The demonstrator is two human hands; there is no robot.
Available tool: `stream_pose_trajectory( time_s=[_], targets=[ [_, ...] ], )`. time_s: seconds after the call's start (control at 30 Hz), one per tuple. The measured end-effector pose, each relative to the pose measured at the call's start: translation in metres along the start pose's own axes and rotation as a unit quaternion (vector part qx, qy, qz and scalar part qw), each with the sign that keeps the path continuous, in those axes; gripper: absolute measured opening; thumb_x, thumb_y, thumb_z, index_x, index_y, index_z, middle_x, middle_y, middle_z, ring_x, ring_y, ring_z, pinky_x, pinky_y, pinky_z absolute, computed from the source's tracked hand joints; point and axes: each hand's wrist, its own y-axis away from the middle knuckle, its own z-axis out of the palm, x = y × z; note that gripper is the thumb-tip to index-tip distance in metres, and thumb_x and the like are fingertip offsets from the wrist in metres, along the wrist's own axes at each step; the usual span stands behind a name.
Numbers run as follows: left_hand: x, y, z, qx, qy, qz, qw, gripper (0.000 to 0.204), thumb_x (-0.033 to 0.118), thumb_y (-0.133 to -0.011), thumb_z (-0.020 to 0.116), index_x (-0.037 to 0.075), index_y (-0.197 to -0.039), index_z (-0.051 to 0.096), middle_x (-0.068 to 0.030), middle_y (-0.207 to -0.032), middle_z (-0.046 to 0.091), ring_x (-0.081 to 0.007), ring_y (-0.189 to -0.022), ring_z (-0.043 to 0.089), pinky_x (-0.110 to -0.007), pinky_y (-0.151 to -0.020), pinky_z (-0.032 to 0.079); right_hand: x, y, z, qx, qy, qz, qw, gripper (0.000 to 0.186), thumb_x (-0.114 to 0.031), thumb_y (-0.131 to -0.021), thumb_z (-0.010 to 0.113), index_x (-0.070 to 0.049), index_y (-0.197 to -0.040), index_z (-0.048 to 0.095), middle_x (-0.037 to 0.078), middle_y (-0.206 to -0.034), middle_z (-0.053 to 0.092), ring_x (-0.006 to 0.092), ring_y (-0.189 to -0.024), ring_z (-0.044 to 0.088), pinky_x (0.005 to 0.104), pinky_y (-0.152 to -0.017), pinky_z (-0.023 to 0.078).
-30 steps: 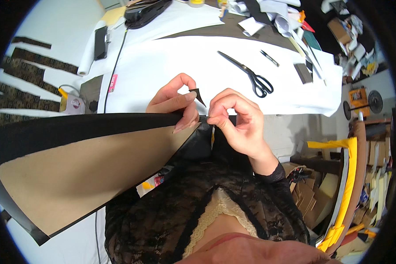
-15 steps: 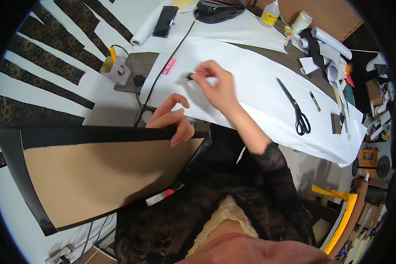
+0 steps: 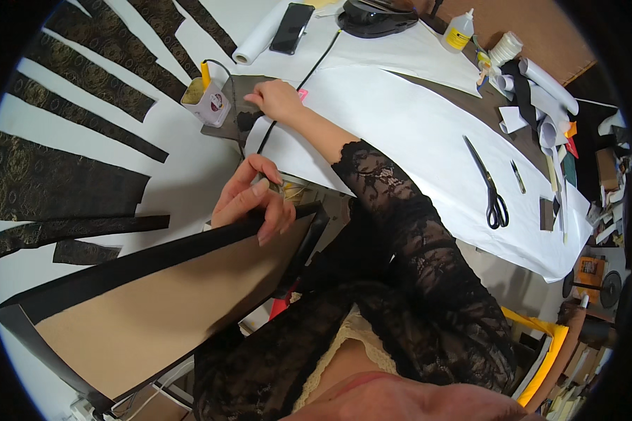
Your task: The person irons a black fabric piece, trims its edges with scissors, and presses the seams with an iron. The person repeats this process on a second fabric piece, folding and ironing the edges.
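A flat tan board (image 3: 182, 295) with black-covered edges leans at the lower left. My left hand (image 3: 249, 200) is closed at its upper edge, some fingers curled over the black border. A small rounded thing seems to lie by its thumb; I cannot make out what it is. My right hand (image 3: 277, 102) reaches across to the left over the table, its visible fingertips apart, with nothing visible between them. Just below those fingertips lies a clump of small black scraps (image 3: 246, 121). Behind the right wrist, a pink packet (image 3: 302, 95) is mostly covered.
White paper (image 3: 414, 154) covers the table, with black scissors (image 3: 490, 189) and a small pointed tool (image 3: 517, 177) on it. A cup (image 3: 207, 105) stands left of my right hand, near a black cable (image 3: 323, 56). Patterned dark strips (image 3: 70, 182) lie at left. A phone (image 3: 291, 28) is behind.
My right hand has moved left from the paper to the black scraps; the small dark piece in its fingers no longer shows there. The board has tilted, its left end dropping.
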Motion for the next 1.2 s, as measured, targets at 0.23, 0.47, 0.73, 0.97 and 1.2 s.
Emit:
stream_pose_trajectory(
  time_s=[0.23, 0.47, 0.73, 0.97, 1.2],
  targets=[
    [0.022, -0.024, -0.001, -0.099, -0.055, 0.094, 0.989, 0.019, 0.023, -0.101, 0.035, 0.006, -0.108, 0.036, -0.0053, -0.047, 0.047, -0.0172, -0.038, 0.035, -0.034, -0.055, 0.037, -0.008, 0.097, -0.143, 0.131, -0.080, -0.097, 0.983, 0.021, -0.023, -0.091, 0.062, -0.005, -0.099, 0.070, 0.014, -0.106, 0.063, 0.0321, -0.103, 0.058, 0.0389, -0.089, 0.048],
    [0.021, -0.093, 0.023, -0.308, -0.077, 0.050, 0.947, 0.031, 0.036, -0.104, 0.034, 0.009, -0.091, 0.043, -0.0029, -0.048, 0.048, -0.0120, -0.039, 0.041, -0.032, -0.057, 0.040, 0.101, 0.395, -0.342, 0.099, 0.400, 0.294, 0.862, 0.030, 0.002, -0.078, 0.060, -0.002, -0.108, 0.063, 0.018, -0.111, 0.060, 0.0362, -0.102, 0.056, 0.0432, -0.090, 0.046],
    [-0.005, -0.124, 0.104, -0.294, -0.130, 0.045, 0.946, 0.036, 0.035, -0.104, 0.034, 0.012, -0.079, 0.044, -0.0012, -0.049, 0.049, -0.0103, -0.040, 0.040, -0.030, -0.058, 0.041, 0.101, 0.417, -0.361, 0.001, 0.299, 0.356, 0.885, 0.036, -0.013, -0.079, 0.073, 0.003, -0.111, 0.065, 0.017, -0.106, 0.061, 0.0309, -0.102, 0.058, 0.0379, -0.092, 0.049],
    [-0.006, -0.115, 0.153, -0.274, -0.132, 0.024, 0.952, 0.040, 0.034, -0.100, 0.046, 0.009, -0.069, 0.044, -0.0026, -0.046, 0.045, -0.0156, -0.044, 0.039, -0.034, -0.052, 0.037, 0.088, 0.403, -0.369, -0.011, 0.211, 0.380, 0.901, 0.023, -0.010, -0.085, 0.069, 0.004, -0.100, 0.058, 0.012, -0.082, 0.066, 0.0245, -0.070, 0.063, 0.0321, -0.070, 0.050],
    [-0.004, -0.126, 0.154, -0.442, -0.095, 0.096, 0.887, 0.028, 0.015, -0.092, 0.048, 0.003, -0.067, 0.049, -0.0087, -0.055, 0.052, -0.0216, -0.042, 0.042, -0.040, -0.050, 0.039, -0.018, 0.453, -0.354, 0.175, -0.199, 0.374, 0.889, 0.048, -0.022, -0.074, 0.085, 0.003, -0.110, 0.065, -0.006, -0.075, 0.056, 0.0035, -0.067, 0.051, 0.0194, -0.059, 0.040]
  ],
)
